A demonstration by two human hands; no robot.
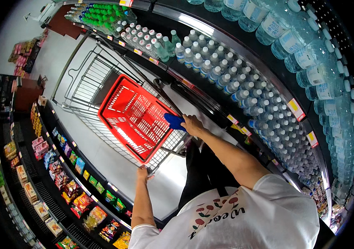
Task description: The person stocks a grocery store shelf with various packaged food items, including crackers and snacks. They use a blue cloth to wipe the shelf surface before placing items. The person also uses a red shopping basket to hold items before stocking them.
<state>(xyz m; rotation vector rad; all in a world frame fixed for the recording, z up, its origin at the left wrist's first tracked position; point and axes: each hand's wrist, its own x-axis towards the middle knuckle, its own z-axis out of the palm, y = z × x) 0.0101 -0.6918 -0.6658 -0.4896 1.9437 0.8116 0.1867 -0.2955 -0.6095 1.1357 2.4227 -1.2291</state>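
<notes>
A wire shopping cart stands in front of me with an empty red plastic basket sitting in it. My left hand grips the near left corner of the cart, at the handle's end. In my right hand is a blue cloth, held at the cart's near right side, just beside the basket's rim. The cloth's underside and the parts beneath my fingers are hidden.
On the right, shelves hold rows of small water bottles and large water bottles. Green-capped bottles stand farther along. Shelves with snack bags and boxes line the left. The pale floor runs between them.
</notes>
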